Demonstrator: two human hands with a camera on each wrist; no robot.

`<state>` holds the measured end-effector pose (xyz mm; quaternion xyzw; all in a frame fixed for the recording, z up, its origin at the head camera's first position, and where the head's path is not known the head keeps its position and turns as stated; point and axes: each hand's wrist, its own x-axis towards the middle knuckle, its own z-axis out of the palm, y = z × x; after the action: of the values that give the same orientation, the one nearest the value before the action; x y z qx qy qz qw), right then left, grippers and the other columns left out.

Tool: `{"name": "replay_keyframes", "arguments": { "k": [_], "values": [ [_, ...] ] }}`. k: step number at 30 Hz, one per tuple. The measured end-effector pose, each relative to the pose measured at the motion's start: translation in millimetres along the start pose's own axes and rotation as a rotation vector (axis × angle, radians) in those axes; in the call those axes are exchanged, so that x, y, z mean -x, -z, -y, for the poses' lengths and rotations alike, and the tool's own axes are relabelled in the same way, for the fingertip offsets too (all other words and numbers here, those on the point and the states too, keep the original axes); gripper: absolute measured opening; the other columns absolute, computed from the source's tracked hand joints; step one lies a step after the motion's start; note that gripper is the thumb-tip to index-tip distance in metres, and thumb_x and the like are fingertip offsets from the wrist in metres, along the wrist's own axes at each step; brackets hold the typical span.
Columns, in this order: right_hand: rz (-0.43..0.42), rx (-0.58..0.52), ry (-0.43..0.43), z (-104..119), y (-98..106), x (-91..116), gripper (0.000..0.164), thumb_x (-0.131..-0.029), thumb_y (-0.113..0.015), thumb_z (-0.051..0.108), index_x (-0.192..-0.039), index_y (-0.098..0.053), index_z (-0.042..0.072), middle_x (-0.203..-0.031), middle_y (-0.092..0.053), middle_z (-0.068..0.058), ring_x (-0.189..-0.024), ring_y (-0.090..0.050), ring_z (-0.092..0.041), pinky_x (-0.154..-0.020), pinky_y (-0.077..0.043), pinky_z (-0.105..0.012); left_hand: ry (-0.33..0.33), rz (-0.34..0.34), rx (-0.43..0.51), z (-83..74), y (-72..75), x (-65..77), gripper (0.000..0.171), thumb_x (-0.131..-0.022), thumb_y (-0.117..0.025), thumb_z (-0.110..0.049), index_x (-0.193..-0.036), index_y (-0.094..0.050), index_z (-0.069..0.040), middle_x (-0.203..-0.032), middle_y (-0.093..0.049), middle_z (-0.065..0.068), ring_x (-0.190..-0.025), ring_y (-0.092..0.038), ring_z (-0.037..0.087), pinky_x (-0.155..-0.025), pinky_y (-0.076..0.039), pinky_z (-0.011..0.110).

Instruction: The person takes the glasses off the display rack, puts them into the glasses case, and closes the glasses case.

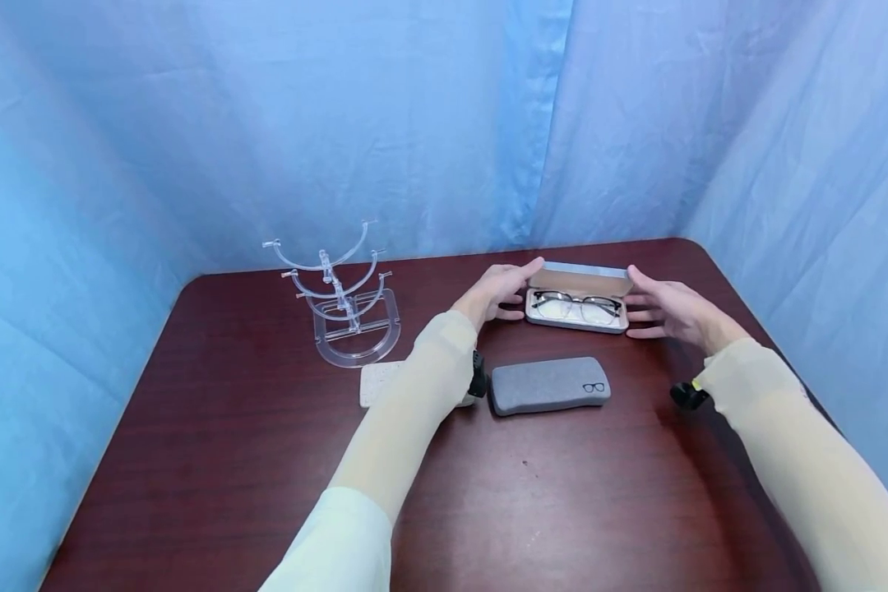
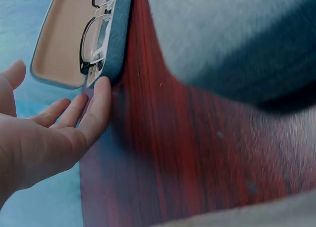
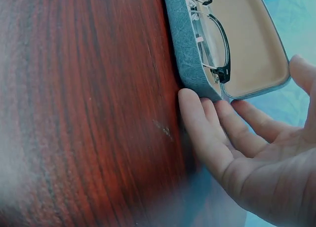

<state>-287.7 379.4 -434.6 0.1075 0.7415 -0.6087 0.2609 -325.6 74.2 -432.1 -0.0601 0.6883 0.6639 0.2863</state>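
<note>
An eyeglass case (image 1: 575, 321) lies with its lid raised near the back right of the table. Inside it rests a pair of eyeglasses (image 1: 577, 306) with dark upper rims, folded. My left hand (image 1: 497, 289) is at the case's left end, thumb by the lid and fingers beside the base. At the opposite end, my right hand (image 1: 673, 312) has its thumb at the lid's corner and its fingertips (image 3: 190, 96) against the base. Both hands' fingers are extended, not wrapped round the case. In the left wrist view, the left thumb (image 2: 17, 71) stands apart from the lid.
A closed grey case (image 1: 543, 385) with a small glasses print lies in front of the open one. Partly behind my left forearm is a pale case (image 1: 376, 382). A clear tiered display stand (image 1: 355, 359) stands at the back left. Blue curtains (image 1: 340, 123) surround the table.
</note>
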Motion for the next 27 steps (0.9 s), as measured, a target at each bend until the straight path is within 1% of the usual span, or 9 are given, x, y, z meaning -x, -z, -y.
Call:
{"name": "replay_keyframes", "arguments": {
  "k": [3, 5, 8, 12, 15, 19, 23, 27],
  "values": [
    [-0.001, -0.017, 0.004, 2.0, 0.1, -0.1, 0.096, -0.100, -0.046, 0.064, -0.163, 0.003, 0.011, -0.166, -0.007, -0.024, -0.147, -0.023, -0.044, -0.101, -0.051, -0.051, -0.012, -0.037, -0.001, -0.1, -5.5, -1.2, 0.067, -0.093, -0.068, -0.057, -0.143, -0.054, -0.014, -0.135, -0.057, 0.008, -0.129, -0.053, 0.034, -0.088, -0.058, 0.045],
    [0.001, -0.033, 0.006, 2.1, 0.1, -0.6, 0.095, -0.100, -0.046, 0.063, -0.163, 0.002, 0.012, -0.167, -0.006, -0.023, -0.146, -0.024, -0.043, -0.101, -0.051, -0.051, -0.008, -0.046, -0.008, -1.2, -6.1, -2.0, 0.065, -0.093, -0.068, -0.056, -0.142, -0.056, -0.015, -0.131, -0.058, 0.007, -0.128, -0.053, 0.033, -0.088, -0.058, 0.045],
    [0.013, -0.052, 0.008, -0.4, 1.2, -2.4, 0.093, -0.101, -0.046, 0.062, -0.164, 0.003, 0.014, -0.168, -0.003, -0.021, -0.146, -0.023, -0.042, -0.101, -0.051, -0.049, -0.003, -0.027, -0.011, -1.6, -4.4, -4.3, 0.064, -0.093, -0.069, -0.055, -0.141, -0.056, -0.016, -0.129, -0.059, 0.006, -0.129, -0.053, 0.033, -0.089, -0.058, 0.046],
    [0.019, -0.057, -0.005, -4.5, 2.6, -3.9, 0.092, -0.102, -0.045, 0.061, -0.163, 0.004, 0.015, -0.168, -0.002, -0.020, -0.147, -0.020, -0.043, -0.101, -0.052, -0.049, 0.018, 0.021, 0.008, 0.9, -2.2, -6.8, 0.067, -0.092, -0.071, -0.054, -0.144, -0.053, -0.016, -0.129, -0.057, 0.005, -0.130, -0.052, 0.032, -0.091, -0.057, 0.047],
    [0.021, -0.056, -0.003, -6.4, 2.2, -3.1, 0.092, -0.102, -0.046, 0.061, -0.164, 0.004, 0.015, -0.168, -0.002, -0.020, -0.147, -0.020, -0.043, -0.100, -0.052, -0.049, 0.026, 0.021, 0.019, 2.9, -2.5, -6.2, 0.067, -0.092, -0.071, -0.053, -0.145, -0.053, -0.016, -0.131, -0.057, 0.004, -0.128, -0.052, 0.032, -0.090, -0.058, 0.047],
    [0.022, -0.050, 0.009, -6.7, 2.9, -2.1, 0.092, -0.101, -0.048, 0.060, -0.164, 0.001, 0.014, -0.167, -0.005, -0.020, -0.144, -0.025, -0.041, -0.100, -0.052, -0.048, 0.017, 0.030, 0.022, 2.9, -1.7, -6.3, 0.066, -0.093, -0.071, -0.051, -0.145, -0.053, -0.016, -0.134, -0.056, 0.004, -0.129, -0.052, 0.032, -0.089, -0.058, 0.047],
    [0.024, -0.047, 0.016, -8.0, 5.2, -1.6, 0.089, -0.103, -0.048, 0.057, -0.164, -0.002, 0.013, -0.166, -0.008, -0.021, -0.137, -0.033, -0.036, -0.101, -0.051, -0.049, 0.010, 0.072, 0.019, 3.5, -0.1, -8.3, 0.067, -0.094, -0.070, -0.049, -0.148, -0.050, -0.014, -0.141, -0.053, 0.007, -0.134, -0.049, 0.032, -0.093, -0.057, 0.049],
    [0.040, -0.047, 0.027, -8.8, 6.4, -3.8, 0.088, -0.103, -0.048, 0.055, -0.164, -0.002, 0.012, -0.166, -0.007, -0.021, -0.134, -0.037, -0.032, -0.102, -0.051, -0.047, 0.009, 0.081, 0.032, 5.1, 2.8, -9.8, 0.063, -0.094, -0.071, -0.046, -0.147, -0.053, -0.016, -0.144, -0.052, 0.007, -0.135, -0.048, 0.032, -0.093, -0.056, 0.049]
  ]
}}
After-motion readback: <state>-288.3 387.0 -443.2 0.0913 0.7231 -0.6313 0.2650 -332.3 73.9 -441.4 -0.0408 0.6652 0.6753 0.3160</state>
